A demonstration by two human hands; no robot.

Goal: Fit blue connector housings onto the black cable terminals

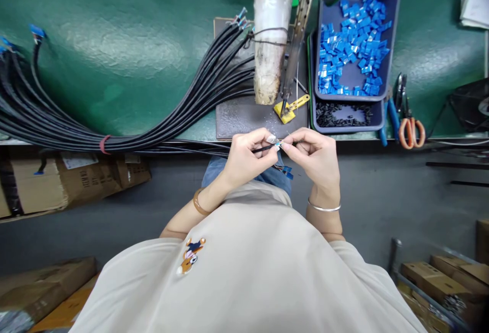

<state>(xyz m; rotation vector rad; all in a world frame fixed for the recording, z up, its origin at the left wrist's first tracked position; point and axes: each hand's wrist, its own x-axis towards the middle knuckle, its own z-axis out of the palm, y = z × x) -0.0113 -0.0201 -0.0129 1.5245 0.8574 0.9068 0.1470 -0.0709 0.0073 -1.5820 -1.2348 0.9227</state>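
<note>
My left hand (254,152) pinches a black cable (264,148) close to its stripped end, just in front of the bench edge. From the cable's end, thin coloured wires stick out toward my right hand (312,152). The fingertips of that hand are closed on these fine wires, and both hands nearly touch. Other black cables (179,106) lie bundled on the bench to the left, held by a red tie (104,144). Below my hands, blue connectors (286,171) on cable ends hang over my lap.
A bin of blue connectors (353,48) stands at the right, with small black parts (344,115) in a bin before it. Pliers (391,114) and orange-handled cutters (411,132) lie beside them. A wrapped nozzle (269,37) and a soldering-type tool (296,53) overhang the dark mat (248,119).
</note>
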